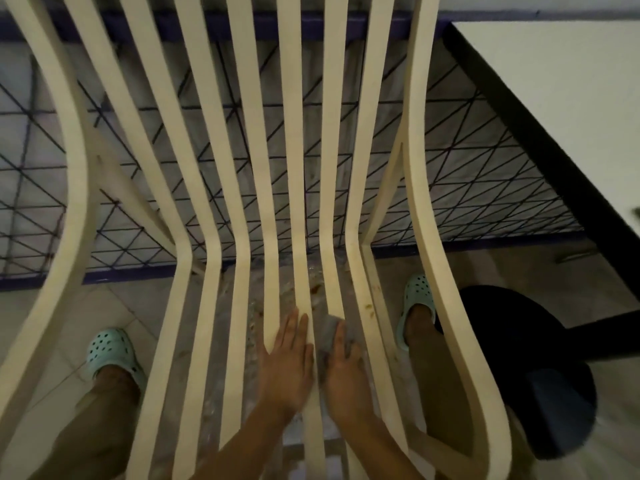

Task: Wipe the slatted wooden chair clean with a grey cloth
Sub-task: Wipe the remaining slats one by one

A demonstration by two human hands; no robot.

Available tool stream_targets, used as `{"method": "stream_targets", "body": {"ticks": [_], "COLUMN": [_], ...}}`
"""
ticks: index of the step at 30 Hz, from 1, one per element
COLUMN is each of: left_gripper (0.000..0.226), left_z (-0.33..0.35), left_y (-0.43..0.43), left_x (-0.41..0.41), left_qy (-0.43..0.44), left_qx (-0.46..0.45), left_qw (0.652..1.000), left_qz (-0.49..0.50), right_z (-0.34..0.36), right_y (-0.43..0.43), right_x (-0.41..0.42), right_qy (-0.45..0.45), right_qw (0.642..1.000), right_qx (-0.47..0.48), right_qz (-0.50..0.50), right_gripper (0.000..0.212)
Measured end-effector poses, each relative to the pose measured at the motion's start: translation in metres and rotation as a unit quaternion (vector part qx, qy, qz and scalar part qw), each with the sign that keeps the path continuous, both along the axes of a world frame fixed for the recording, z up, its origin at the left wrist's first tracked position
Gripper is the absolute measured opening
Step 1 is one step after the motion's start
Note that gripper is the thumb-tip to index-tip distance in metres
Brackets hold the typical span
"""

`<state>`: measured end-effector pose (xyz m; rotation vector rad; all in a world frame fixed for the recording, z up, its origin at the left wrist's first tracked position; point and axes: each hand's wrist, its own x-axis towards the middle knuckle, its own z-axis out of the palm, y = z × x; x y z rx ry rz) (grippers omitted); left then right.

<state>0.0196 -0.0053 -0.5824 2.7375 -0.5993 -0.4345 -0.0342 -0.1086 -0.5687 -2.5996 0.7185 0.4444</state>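
The slatted wooden chair (pixel 242 188) fills the view, its pale curved slats running from the backrest at the top down to the seat near me. My left hand (pixel 287 358) rests flat with straight fingers on two middle seat slats. Right beside it, my right hand (pixel 346 372) holds the grey cloth (pixel 330 332) against the neighbouring slat, fingers curled over the cloth. Brown stains mark the slats just right of the cloth and the floor under the seat.
A dark wire-mesh railing (pixel 467 174) stands behind the chair. A white table with a black edge (pixel 554 109) is at the right, a dark round stool (pixel 540 368) below it. My feet in mint clogs (pixel 110 351) straddle the chair on the tiled floor.
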Motion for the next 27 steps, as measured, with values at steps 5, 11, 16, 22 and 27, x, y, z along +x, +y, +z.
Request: {"method": "stream_targets", "body": {"ticks": [5,11,16,22,27], "left_gripper": [0.056,0.058,0.058,0.056,0.05], "left_z": [0.011,0.019,0.026,0.037,0.045], "left_y": [0.015,0.038,0.046,0.042,0.038], "left_x": [-0.036,-0.077,-0.088,-0.084,-0.079], "left_qy": [0.063,0.093,0.11,0.149,0.161], "left_qx": [-0.001,-0.016,-0.047,-0.083,-0.133], "left_qw": [0.998,0.995,0.992,0.985,0.978], "left_qz": [0.015,-0.026,-0.03,-0.002,0.024], "right_z": [0.028,0.063,0.08,0.066,0.053], "right_y": [0.01,-0.006,-0.02,-0.023,-0.024], "right_x": [-0.048,-0.094,-0.113,-0.115,-0.104], "right_qy": [0.03,-0.042,-0.155,-0.091,-0.11], "right_qw": [0.999,0.978,0.979,0.993,0.982], "right_qx": [0.029,0.198,0.127,0.08,0.123], "right_qz": [0.018,-0.047,-0.023,-0.013,-0.096], "right_gripper": [0.072,0.05,0.048,0.055,0.065]}}
